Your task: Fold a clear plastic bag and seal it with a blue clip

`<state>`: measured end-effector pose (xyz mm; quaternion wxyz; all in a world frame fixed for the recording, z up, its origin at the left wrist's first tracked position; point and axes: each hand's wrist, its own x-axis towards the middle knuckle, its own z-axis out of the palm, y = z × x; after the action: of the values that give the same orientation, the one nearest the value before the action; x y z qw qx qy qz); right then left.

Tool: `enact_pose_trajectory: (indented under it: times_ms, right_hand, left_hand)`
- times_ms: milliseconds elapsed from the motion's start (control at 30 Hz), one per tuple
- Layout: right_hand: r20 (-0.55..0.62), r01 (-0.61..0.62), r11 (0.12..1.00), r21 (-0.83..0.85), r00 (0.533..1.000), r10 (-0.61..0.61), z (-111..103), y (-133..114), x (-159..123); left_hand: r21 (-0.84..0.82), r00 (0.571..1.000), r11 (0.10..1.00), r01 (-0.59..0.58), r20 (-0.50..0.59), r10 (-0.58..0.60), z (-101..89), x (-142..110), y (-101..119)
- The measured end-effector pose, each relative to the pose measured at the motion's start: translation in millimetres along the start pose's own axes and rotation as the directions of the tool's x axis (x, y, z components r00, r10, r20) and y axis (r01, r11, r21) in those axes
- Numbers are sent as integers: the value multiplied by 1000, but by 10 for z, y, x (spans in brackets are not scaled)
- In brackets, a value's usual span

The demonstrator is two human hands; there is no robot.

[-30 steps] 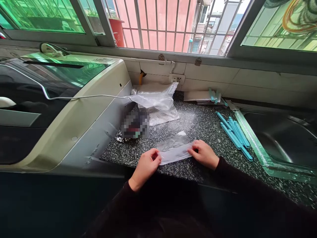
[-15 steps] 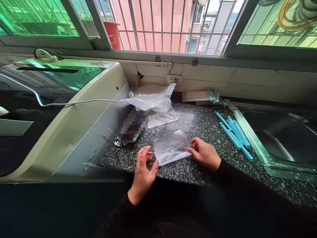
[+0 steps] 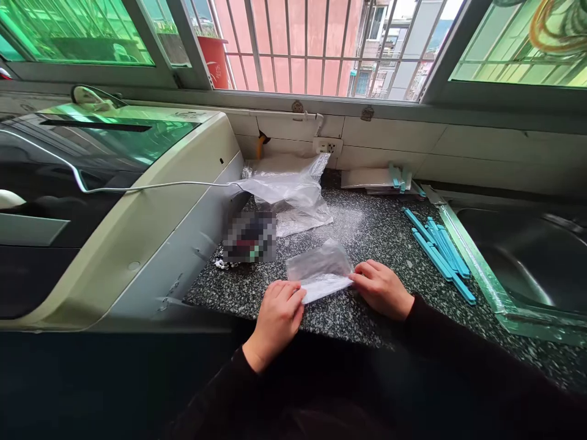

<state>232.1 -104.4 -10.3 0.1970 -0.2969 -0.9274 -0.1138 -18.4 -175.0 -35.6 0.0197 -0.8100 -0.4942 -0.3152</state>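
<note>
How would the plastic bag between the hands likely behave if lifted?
The bag would probably flop, since its see-through film looks thin and creased. It also seems light, lying nearly flat with nothing visibly bulky inside.

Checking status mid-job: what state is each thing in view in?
Small translucent plastic sheet: near edge seemingly folded, held at both sides by left hand and right hand.
Long, light-blue plastic strips: loosely piled.
Large translucent plastic bags: crumpled.
Shiny steel sink: edge looks taped.
Grey-framed metal window: middle section looks open.
</note>
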Motion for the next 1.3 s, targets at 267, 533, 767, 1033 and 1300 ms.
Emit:
enact_pose_trajectory:
  times_ms: [267,533,767,1033,1300]
  right_hand:
    - [-150,25,953,301,988,21,-181,-268,368]
    - [245,-407,185,895,792,559,-446,-60,477]
    - [332,-438,-24,899,644,689,-248,88,273]
    - [341,-425,-67,903,612,714,-202,457,236]
    - [239,-404,11,915,564,791,-91,536,248]
  left_hand:
    - [-135,976,969,-205,-108,191,-330,512,187]
    - [-871,940,421,252,116,-322,-411,1098,-16]
    - [-884,842,58,463,419,-339,31,1339,60]
    - [-833,830,55,551,540,-140,217,1728,16]
    - [-801,797,-172,573,594,-113,471,1660,-72]
